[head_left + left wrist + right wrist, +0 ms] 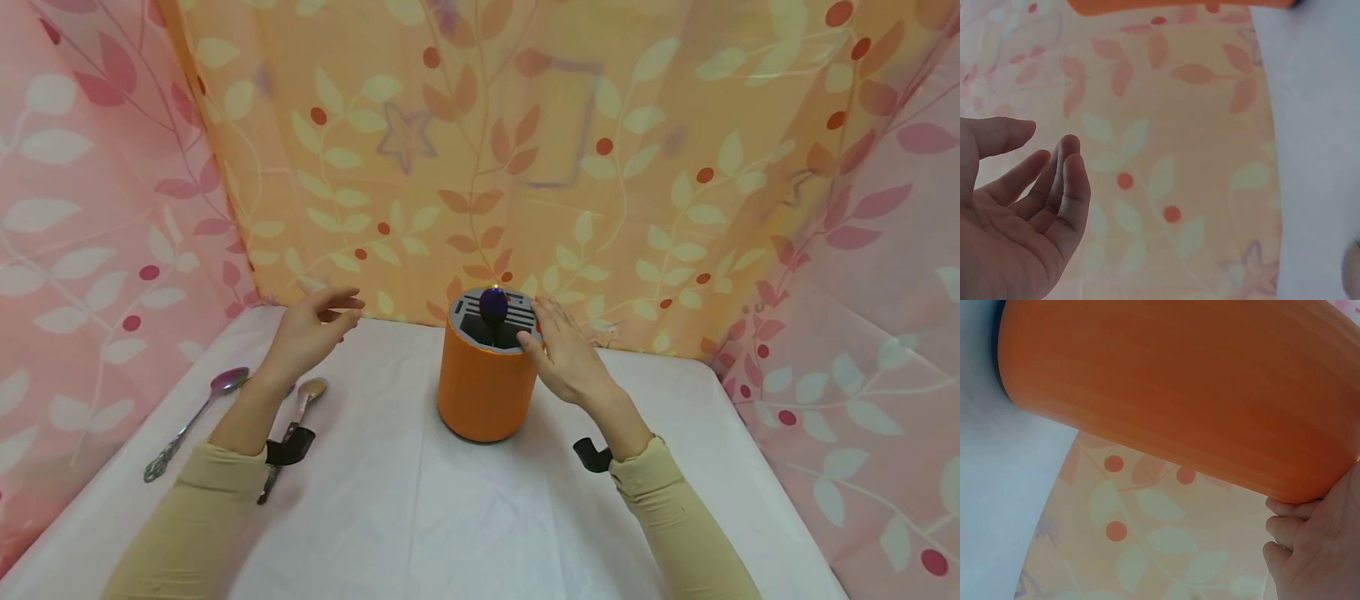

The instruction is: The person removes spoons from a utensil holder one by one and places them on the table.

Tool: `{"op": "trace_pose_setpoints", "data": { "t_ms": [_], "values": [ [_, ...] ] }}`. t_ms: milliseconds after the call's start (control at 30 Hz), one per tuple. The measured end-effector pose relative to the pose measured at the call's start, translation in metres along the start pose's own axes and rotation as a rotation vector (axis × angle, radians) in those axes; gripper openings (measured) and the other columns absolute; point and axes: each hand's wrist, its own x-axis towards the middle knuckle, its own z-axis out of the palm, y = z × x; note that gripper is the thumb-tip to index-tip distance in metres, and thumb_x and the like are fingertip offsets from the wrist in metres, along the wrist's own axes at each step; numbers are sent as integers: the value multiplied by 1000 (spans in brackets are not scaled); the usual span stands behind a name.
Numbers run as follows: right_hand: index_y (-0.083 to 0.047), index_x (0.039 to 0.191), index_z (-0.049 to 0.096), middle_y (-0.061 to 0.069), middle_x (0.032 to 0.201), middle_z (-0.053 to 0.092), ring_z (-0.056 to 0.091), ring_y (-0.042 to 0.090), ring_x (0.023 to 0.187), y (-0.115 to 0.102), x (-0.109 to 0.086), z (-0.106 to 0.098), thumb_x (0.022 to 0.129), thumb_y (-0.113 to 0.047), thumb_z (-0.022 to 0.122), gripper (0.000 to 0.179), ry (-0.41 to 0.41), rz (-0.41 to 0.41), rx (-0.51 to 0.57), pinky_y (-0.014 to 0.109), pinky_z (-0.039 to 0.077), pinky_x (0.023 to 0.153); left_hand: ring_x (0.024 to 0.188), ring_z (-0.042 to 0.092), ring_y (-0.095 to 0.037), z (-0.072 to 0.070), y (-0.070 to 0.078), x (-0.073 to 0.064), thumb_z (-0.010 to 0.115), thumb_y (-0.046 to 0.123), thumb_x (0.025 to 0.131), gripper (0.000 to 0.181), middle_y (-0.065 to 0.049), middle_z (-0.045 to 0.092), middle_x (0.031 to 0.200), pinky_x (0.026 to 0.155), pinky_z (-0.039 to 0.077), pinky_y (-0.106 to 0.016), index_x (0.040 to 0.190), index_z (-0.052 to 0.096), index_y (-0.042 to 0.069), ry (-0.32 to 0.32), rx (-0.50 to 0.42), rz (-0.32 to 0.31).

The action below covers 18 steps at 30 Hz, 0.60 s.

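Observation:
An orange cylindrical utensil holder with a grey slotted top stands upright on the table. A spoon with a dark purple shiny bowl sticks up out of it. My right hand rests against the holder's right side near the rim, fingers extended. In the right wrist view its fingertips lie by the orange wall. My left hand hovers left of the holder with fingers loosely bent; the left wrist view shows nothing between its thumb and fingers.
On the table's left side lies a spoon with an ornate handle. Another spoon lies partly hidden beneath my left forearm. A patterned orange curtain closes off the back, with pink ones at both sides. White cloth covers the table.

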Motion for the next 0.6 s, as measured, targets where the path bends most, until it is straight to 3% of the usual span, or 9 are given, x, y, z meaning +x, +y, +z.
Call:
{"op": "trace_pose_setpoints", "data": {
  "t_ms": [233, 600],
  "values": [
    [-1, 163, 26, 13, 172, 20, 12, 33, 160, 1, 0, 1, 110, -61, 25, 81, 7, -10, -3, 51, 12, 129, 102, 68, -32, 19, 25, 5, 67, 15, 102, 41, -17, 72, 125, 72, 54, -16, 141, 63, 6, 26, -110, 77],
    [-2, 164, 25, 11, 173, 19, 10, 29, 161, 1, 0, 1, 110, -62, 24, 81, 8, -18, -4, 52, 12, 129, 105, 67, -27, 57, 56, 12, 68, 18, 102, 37, -9, 73, 126, 78, 56, -26, 139, 66, 13, -27, -198, 91]
  ]
}}
